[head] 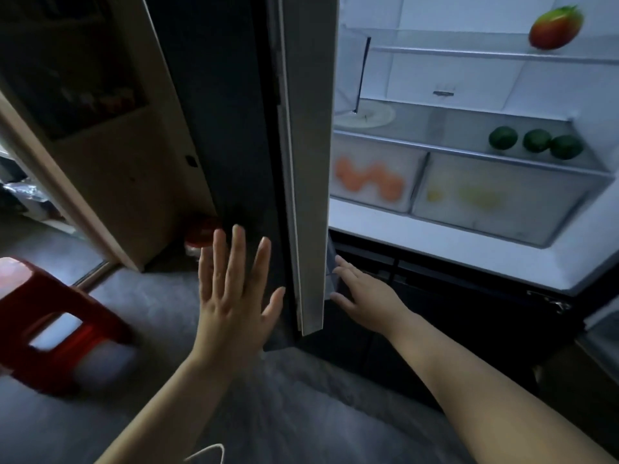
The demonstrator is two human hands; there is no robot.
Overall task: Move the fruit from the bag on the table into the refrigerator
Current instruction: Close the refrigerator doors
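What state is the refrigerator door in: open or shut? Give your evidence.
Open. The refrigerator door stands edge-on, clear of the lit shelf, where three green fruits sit in plain view.

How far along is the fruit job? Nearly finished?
Done, it seems: a mango on the upper shelf, three green fruits below, orange fruit in the left drawer. In hand: nothing; the left hand and right hand are both empty at the open fridge door. Left: unclear, since the bag and table are out of view.
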